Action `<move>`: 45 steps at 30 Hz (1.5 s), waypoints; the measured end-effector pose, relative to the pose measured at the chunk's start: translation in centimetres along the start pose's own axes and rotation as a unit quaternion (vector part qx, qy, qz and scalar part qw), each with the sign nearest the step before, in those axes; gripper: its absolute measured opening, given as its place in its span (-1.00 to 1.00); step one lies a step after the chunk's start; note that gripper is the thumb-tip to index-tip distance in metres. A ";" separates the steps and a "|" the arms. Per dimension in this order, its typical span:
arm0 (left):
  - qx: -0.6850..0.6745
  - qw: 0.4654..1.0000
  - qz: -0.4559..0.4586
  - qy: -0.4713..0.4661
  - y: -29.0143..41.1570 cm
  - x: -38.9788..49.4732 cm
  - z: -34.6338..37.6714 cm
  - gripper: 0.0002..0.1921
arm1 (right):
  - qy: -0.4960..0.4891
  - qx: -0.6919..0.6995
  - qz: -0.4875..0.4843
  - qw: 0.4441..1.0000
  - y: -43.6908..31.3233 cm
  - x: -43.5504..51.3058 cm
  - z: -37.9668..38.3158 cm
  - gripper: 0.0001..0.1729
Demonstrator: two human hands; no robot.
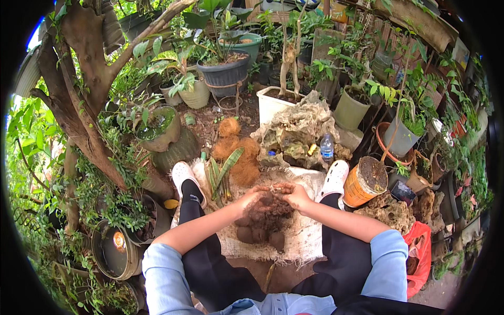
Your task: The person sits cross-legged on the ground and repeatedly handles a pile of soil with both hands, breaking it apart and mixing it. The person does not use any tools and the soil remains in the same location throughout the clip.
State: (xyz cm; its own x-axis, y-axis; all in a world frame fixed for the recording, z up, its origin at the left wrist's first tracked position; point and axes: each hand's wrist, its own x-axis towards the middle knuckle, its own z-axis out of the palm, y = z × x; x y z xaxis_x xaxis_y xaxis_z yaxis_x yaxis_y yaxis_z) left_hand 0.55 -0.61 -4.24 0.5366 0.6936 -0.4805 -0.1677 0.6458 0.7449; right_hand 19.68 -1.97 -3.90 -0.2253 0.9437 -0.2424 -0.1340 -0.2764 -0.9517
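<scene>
Both hands meet over a heap of dark, crumbly soil [277, 214] on a pale woven sack [305, 236]. My left hand [255, 195] is at the heap's left side, partly blurred, with its fingers curled inward. Soil coats the fingertips of my right hand [293, 195], which almost meet the left ones. Whether either hand grips a lump is not clear. Several rounded balls of soil [245, 235] sit at the near edge of the heap. Beyond my left hand lie snake plant leaves [226, 171] and clumps of brown coconut fibre [245, 163].
Behind the sack rises a rough rock [299, 122] with a plastic water bottle [327, 147] on it. An orange bucket with soil [366, 181] stands right, near a red plastic bag [419, 256]. Water-filled basin [114, 252] and tree trunk [86, 71] are left.
</scene>
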 end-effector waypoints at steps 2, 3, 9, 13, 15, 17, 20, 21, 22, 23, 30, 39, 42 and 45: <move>0.042 0.999 0.014 -0.016 0.0 -0.1 0.1 -0.71 | 0.008 -0.008 0.004 1.000 0.6 0.0 0.2 -0.71; 0.073 0.997 0.014 -0.009 0.0 -0.1 0.2 -0.71 | 0.016 -0.086 -0.005 0.996 0.8 0.1 0.1 -0.73; 0.165 0.985 0.054 0.014 0.2 -0.2 1.2 -0.56 | 0.046 -0.197 -0.001 0.979 1.8 1.0 -0.1 -0.77; 0.185 0.977 0.096 0.038 0.6 -0.2 1.3 -0.61 | 0.009 -0.207 -0.028 0.978 2.4 1.3 0.0 -0.75; 0.235 0.966 0.088 0.056 0.7 -0.1 1.0 -0.62 | -0.005 -0.159 -0.038 0.987 2.4 1.3 0.3 -0.73; 0.341 0.909 0.231 0.062 0.6 0.1 0.7 -0.64 | 0.018 -0.165 -0.018 0.986 2.0 1.4 0.6 -0.74; 0.396 0.850 0.335 0.090 0.4 0.5 0.3 -0.67 | 0.025 0.005 0.011 1.000 1.1 1.2 0.9 -0.73; 0.403 0.839 0.349 0.105 0.4 0.6 0.2 -0.67 | -0.004 0.115 0.001 0.993 0.8 1.1 1.0 -0.72; 0.402 0.845 0.336 0.108 0.4 0.6 0.1 -0.68 | 0.023 0.074 0.023 0.997 0.6 0.9 1.2 -0.74; 0.405 0.849 0.319 0.114 0.4 0.6 0.0 -0.68 | 0.023 0.057 0.025 0.998 0.4 0.9 1.4 -0.77; 0.331 0.921 0.172 0.110 1.2 -0.1 0.9 -0.74 | 0.094 -0.005 0.013 0.995 -0.2 0.9 1.3 -0.80; 0.068 0.983 0.147 0.084 1.9 -0.6 0.9 -0.71 | 0.057 0.052 -0.001 0.997 -1.9 1.1 0.6 -0.60; 0.058 0.986 0.133 0.076 1.9 -0.5 0.8 -0.70 | 0.022 0.075 -0.006 0.997 -2.3 0.8 0.8 -0.62; 0.031 0.989 0.134 0.050 1.8 -0.6 1.1 -0.72 | -0.018 0.075 -0.019 0.997 -2.5 0.2 1.0 -0.68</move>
State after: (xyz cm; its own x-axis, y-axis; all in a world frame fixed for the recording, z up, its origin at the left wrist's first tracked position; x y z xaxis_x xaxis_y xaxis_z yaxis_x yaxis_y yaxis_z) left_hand 0.85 -0.17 -2.11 0.3948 0.8670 -0.3039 -0.2403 0.4167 0.8767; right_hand 18.99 -1.25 -1.38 -0.2510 0.9476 -0.1976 -0.2849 -0.2674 -0.9205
